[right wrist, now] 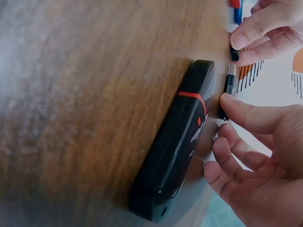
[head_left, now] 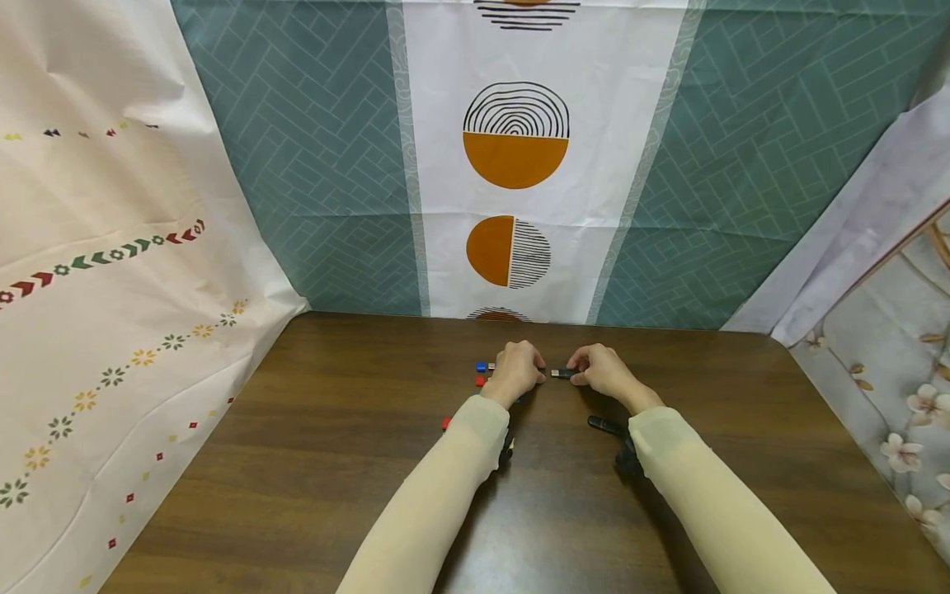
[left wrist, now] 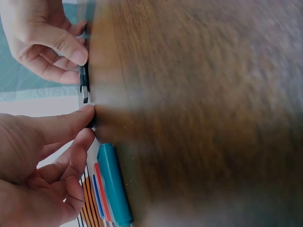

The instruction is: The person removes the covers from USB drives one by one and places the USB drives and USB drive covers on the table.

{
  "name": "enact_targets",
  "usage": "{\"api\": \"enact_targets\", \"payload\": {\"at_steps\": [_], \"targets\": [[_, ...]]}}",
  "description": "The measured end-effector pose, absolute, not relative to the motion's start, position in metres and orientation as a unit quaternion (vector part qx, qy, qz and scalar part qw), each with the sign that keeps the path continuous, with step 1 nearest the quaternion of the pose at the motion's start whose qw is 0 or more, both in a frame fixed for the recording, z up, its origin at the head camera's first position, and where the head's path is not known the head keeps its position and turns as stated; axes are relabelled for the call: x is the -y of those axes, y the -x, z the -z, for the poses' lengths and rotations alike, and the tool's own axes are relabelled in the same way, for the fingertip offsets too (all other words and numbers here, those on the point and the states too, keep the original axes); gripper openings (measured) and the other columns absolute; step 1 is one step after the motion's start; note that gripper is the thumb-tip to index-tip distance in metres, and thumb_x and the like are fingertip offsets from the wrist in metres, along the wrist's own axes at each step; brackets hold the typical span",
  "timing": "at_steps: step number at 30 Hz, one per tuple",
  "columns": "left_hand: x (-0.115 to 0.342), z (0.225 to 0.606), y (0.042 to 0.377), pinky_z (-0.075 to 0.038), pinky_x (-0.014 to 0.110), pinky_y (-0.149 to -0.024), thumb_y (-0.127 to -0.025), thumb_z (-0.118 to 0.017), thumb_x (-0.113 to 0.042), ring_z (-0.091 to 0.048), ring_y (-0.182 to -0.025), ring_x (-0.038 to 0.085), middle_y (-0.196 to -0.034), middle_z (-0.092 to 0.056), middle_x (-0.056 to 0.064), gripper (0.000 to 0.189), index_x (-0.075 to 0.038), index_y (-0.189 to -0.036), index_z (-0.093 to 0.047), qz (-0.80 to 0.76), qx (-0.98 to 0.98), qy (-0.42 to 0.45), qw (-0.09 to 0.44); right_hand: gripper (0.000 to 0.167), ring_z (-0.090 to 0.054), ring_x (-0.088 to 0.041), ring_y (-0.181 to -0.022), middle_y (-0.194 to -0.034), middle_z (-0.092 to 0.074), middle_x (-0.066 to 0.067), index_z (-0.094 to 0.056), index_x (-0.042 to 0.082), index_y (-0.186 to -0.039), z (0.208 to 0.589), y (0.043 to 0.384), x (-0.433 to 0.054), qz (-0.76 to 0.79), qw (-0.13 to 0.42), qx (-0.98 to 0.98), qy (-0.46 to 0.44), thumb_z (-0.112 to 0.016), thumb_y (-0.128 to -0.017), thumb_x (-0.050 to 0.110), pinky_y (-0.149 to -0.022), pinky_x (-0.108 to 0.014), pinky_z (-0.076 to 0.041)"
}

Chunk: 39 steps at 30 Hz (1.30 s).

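Note:
Near the far side of the table, my right hand (head_left: 603,371) pinches a black USB flash drive (right wrist: 229,85), its metal plug bare and pointing left. My left hand (head_left: 515,371) holds a small black cap (right wrist: 235,56) between thumb and fingers, its hollow end facing the plug. A short gap separates cap and plug in the right wrist view. Both pieces are held low, close over the wood. Below my left fingers in the left wrist view lies a teal stick-shaped piece (left wrist: 113,184).
Left of my left hand lie a blue piece (head_left: 481,367) and a red piece (head_left: 480,381). Another red piece (head_left: 446,423) peeks out by the left sleeve. A larger black USB stick (right wrist: 173,142) with a red band lies by the right wrist. Cloth hangs behind the table (head_left: 334,396).

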<state>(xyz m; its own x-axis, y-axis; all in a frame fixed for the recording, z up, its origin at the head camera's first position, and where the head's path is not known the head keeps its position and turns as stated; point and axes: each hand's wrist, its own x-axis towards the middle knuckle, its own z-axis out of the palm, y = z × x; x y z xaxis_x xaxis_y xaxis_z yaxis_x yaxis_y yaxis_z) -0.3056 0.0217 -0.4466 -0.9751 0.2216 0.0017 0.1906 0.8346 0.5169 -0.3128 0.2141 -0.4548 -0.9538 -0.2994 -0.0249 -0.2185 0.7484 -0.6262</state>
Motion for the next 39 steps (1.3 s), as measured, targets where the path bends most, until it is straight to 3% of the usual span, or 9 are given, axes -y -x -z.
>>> {"api": "enact_targets", "payload": {"at_steps": [11, 17, 39], "targets": [[-0.020, 0.443, 0.303, -0.052, 0.046, -0.098, -0.089, -0.085, -0.019, -0.068, -0.108, 0.030, -0.107, -0.075, 0.001, 0.019, -0.014, -0.107, -0.081, -0.288, -0.952, -0.098, 0.033, 0.023, -0.051, -0.021, -0.075, -0.088, -0.059, -0.009, -0.071, -0.004, -0.112, 0.450, 0.306, -0.219, 0.335, 0.069, -0.929, 0.141, -0.078, -0.091, 0.001, -0.067, -0.034, -0.045], [-0.015, 0.437, 0.301, -0.056, 0.040, -0.084, -0.091, -0.083, -0.018, -0.068, -0.091, 0.021, -0.092, -0.072, -0.001, 0.019, -0.013, -0.109, -0.080, -0.322, -0.940, -0.108, 0.025, 0.029, -0.055, -0.024, -0.082, -0.093, -0.062, -0.012, -0.069, -0.005, -0.118, 0.441, 0.300, -0.229, 0.327, 0.067, -0.931, 0.147, -0.077, -0.092, 0.001, -0.072, -0.036, -0.048], [-0.006, 0.439, 0.285, -0.051, 0.029, -0.071, -0.093, -0.080, -0.019, -0.064, -0.079, 0.011, -0.087, -0.075, -0.006, 0.018, -0.013, -0.110, -0.081, -0.385, -0.910, -0.147, 0.043, 0.025, -0.055, -0.021, -0.081, -0.090, -0.063, -0.009, -0.070, -0.007, -0.115, 0.436, 0.276, -0.246, 0.348, 0.047, -0.921, 0.169, -0.076, -0.093, 0.003, -0.071, -0.035, -0.046]]}}
